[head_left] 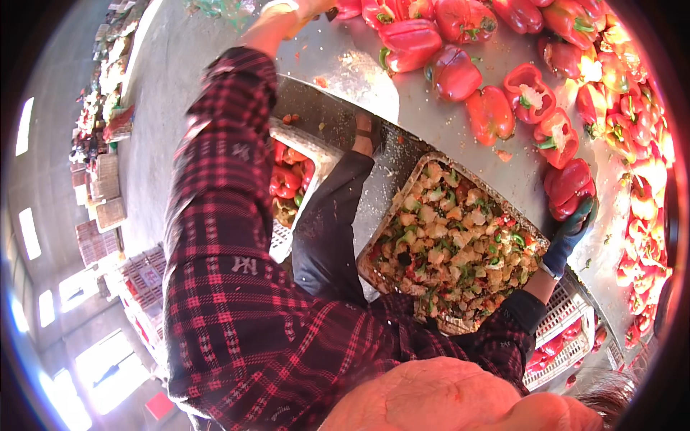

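My left hand [297, 16] reaches to the top of the view, fingers closed around something dark and partly hidden, beside whole red peppers on the steel table. My right hand [575, 226], in a dark blue glove, grips a red bell pepper [566, 179] at the table's right. Two opened peppers [530, 90] with pale cores showing lie in the row above it. Against the table edge, between my arms, a tray [394, 208] is heaped with pepper cores and seeds.
A large pile of red peppers [632, 122] runs along the right. Crates of peppers [287, 179] stand below the steel table [445, 129], beside my leg [323, 215]. At far left are stacked crates [108, 187] on a concrete floor.
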Action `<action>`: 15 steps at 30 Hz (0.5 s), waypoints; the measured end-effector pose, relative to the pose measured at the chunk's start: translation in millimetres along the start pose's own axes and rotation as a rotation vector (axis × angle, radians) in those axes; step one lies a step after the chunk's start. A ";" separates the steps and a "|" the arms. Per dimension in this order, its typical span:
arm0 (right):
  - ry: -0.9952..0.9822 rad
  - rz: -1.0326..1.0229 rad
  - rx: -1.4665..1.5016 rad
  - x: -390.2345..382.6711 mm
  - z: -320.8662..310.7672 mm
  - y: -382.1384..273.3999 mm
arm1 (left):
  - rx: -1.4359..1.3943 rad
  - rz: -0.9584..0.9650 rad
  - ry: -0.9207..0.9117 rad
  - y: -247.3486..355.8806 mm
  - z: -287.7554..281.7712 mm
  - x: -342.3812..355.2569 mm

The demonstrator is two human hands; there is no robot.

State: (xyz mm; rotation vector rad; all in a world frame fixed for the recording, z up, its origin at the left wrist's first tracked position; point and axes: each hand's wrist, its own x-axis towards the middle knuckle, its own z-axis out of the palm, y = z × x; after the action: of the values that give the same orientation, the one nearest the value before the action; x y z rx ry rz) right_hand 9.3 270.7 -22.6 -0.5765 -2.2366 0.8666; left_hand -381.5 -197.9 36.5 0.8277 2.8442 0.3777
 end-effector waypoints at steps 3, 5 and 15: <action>-0.017 -0.001 -0.018 -0.7 0.2 15.3 | -0.160 -0.045 0.050 33.0 -9.6 -20.8; -0.058 -0.005 0.020 2.9 5.4 9.4 | -0.023 -0.006 0.127 9.9 10.1 -22.1; -0.065 -0.003 0.076 -2.3 -4.4 49.6 | -1.345 -0.399 0.552 -24.8 43.2 -66.0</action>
State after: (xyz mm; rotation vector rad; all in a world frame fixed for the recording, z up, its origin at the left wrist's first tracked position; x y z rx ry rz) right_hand 21.8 305.1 -56.5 -0.5162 -2.2511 0.9770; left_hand -329.5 -245.5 -6.7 -0.1542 2.1373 2.2692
